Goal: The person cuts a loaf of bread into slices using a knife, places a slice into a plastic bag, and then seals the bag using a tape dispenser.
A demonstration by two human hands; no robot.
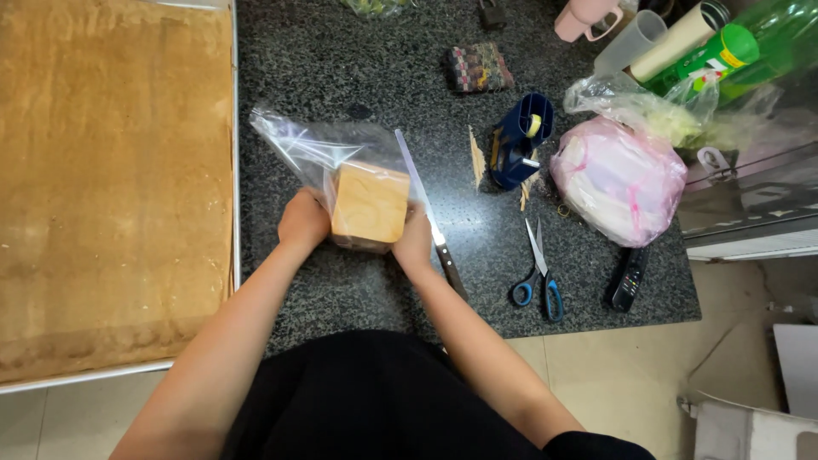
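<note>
1. The left hand [303,221] is gripping the left side of a square, tan block of sponge cake [370,204], fingers curled around it through a clear plastic bag [319,152].
2. The right hand [414,241] is pressing against the block's right side, fingers closed on it through the same bag.
3. The cake block is sitting inside the bag, on the dark speckled granite counter [358,68], between both hands; the bag's open end is trailing up and to the left.
4. A long serrated knife with a dark handle [430,217] is lying just beside the right hand, its blade running past the bag.
5. Blue-handled scissors [537,277] are lying further right, near a black remote control [629,278] and a pink-and-white knotted plastic bag [618,179].
6. A large flat brown sheet cake in a metal tray [111,170] is filling the left side.
</note>
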